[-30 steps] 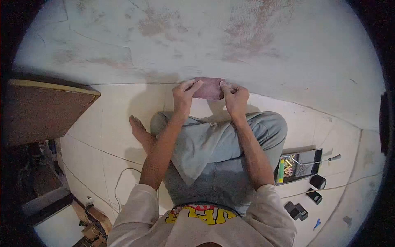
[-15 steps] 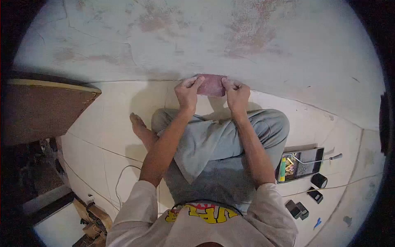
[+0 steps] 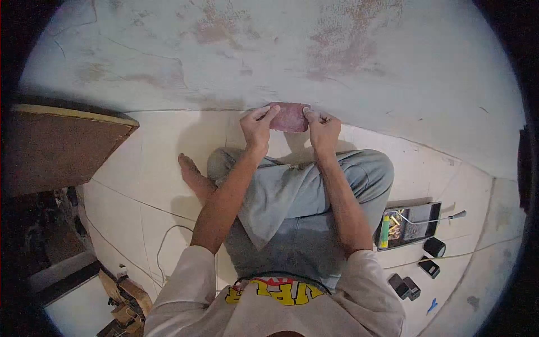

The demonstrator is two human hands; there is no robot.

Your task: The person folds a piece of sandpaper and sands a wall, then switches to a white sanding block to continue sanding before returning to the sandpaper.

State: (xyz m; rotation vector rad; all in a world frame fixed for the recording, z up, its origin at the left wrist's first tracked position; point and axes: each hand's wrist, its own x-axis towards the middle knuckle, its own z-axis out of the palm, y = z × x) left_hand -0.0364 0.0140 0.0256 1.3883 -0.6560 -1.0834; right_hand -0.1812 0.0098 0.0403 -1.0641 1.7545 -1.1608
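Note:
A dark red, rectangular sheet that looks like sandpaper (image 3: 289, 117) is stretched between my two hands, in front of the foot of the wall. My left hand (image 3: 257, 126) pinches its left edge, thumb on the near face. At the opposite edge my right hand (image 3: 324, 130) grips it the same way. Pale dust shows on the fingers of both hands. The fingers behind the sheet are hidden. Beyond it rises the whitish wall (image 3: 252, 62), with reddish worn patches.
Beside my right knee lies a black tray (image 3: 412, 238) with small items and a long bent metal rod. Several black blocks (image 3: 404, 286) and a blue piece (image 3: 432, 305) lie nearby. A brown wooden panel (image 3: 67, 149) stands at left. Thin cables cross the tiled floor (image 3: 151, 151).
Both hands keep their hold on the sandpaper, which stays almost in the same place. Only a very slight shift of the view shows.

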